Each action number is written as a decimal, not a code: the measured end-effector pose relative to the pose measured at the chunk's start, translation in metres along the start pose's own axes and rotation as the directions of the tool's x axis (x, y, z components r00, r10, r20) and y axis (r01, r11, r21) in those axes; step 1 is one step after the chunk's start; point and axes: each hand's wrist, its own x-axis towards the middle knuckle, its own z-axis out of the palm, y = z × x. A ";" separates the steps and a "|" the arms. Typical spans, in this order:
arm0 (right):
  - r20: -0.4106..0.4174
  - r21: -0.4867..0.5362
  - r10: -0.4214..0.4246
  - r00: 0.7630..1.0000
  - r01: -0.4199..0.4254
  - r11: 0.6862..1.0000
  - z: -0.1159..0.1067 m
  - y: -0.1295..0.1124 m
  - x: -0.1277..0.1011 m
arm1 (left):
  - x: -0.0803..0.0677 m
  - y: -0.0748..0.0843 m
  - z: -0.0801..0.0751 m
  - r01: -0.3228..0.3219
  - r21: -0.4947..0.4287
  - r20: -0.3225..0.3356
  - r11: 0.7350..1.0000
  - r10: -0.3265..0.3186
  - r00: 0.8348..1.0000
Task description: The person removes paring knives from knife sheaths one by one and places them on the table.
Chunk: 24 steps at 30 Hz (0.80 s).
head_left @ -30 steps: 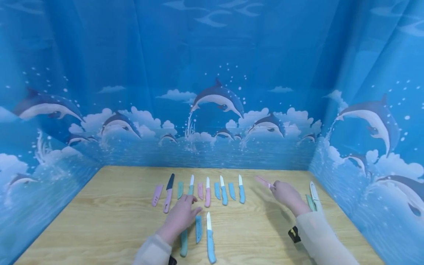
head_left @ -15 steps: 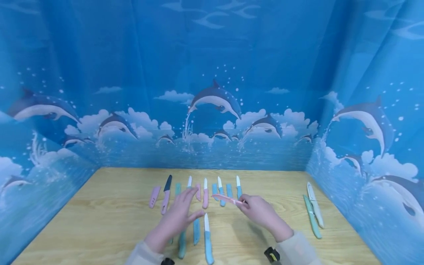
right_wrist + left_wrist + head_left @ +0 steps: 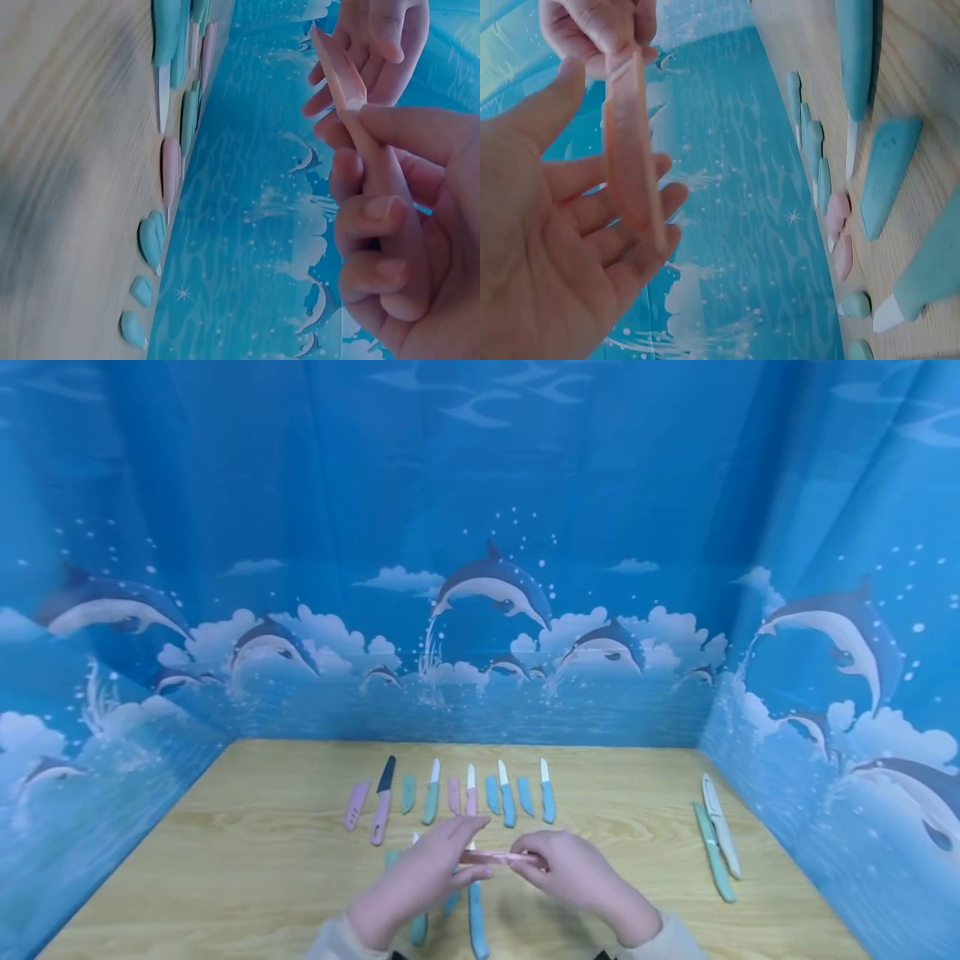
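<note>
My right hand (image 3: 573, 868) grips the handle of a pink paring knife (image 3: 394, 225) above the table. The knife lies level and points left, its blade inside a pink sheath (image 3: 630, 150). At the sheath end is my left hand (image 3: 423, 877), palm toward it. In the left wrist view its relaxed fingers (image 3: 592, 217) pass behind the sheath, while the thumb stands apart from it. Below the hands, a blue-handled knife (image 3: 477, 918) with a white blade lies on the table, partly hidden, beside a green-handled knife (image 3: 418, 928) and a blue sheath.
Along the back runs a row with a dark-bladed purple knife (image 3: 382, 810), a purple sheath (image 3: 356, 804), and several green, pink and blue knives (image 3: 547, 797) and sheaths. To the right lie a green knife (image 3: 712, 852) and a white one (image 3: 720, 827), side by side. A dolphin-print curtain (image 3: 480, 702) surrounds the table.
My right hand has brought the sheathed pink knife from the right side to the middle. My left hand has shifted slightly right and down, to the sheath.
</note>
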 end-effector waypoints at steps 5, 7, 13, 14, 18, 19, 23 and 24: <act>-0.013 -0.010 -0.031 0.999 0.031 0.999 0.001 -0.003 0.000 | 0.002 0.007 0.003 -0.027 0.004 0.081 1.000 0.027 0.996; -0.008 -0.004 -0.032 0.999 0.032 0.999 0.001 -0.004 0.000 | 0.002 0.008 0.004 -0.033 0.005 0.099 0.999 0.032 0.995; 0.008 0.001 -0.047 0.999 0.047 0.999 0.001 -0.005 -0.003 | 0.003 0.009 0.006 -0.046 -0.012 0.134 0.999 0.048 0.990; 0.011 0.001 -0.051 0.999 0.051 0.999 0.000 -0.005 -0.003 | 0.003 0.009 0.007 -0.053 -0.012 0.132 0.999 0.054 0.990; 0.022 0.001 -0.054 0.998 0.054 0.999 0.000 -0.005 -0.005 | 0.003 0.010 0.010 -0.044 -0.032 0.127 0.999 0.047 0.991; 0.022 0.004 -0.054 0.998 0.054 0.999 0.000 -0.005 -0.005 | 0.003 0.009 0.010 -0.038 -0.034 0.121 0.999 0.042 0.992; 0.020 0.023 -0.050 0.999 0.049 0.999 0.001 -0.006 -0.004 | 0.003 0.008 0.009 -0.043 -0.029 0.094 0.999 0.045 0.995; 0.023 0.032 -0.047 0.999 0.046 0.998 0.001 -0.006 -0.003 | 0.003 0.007 0.009 -0.049 -0.026 0.090 0.998 0.052 0.995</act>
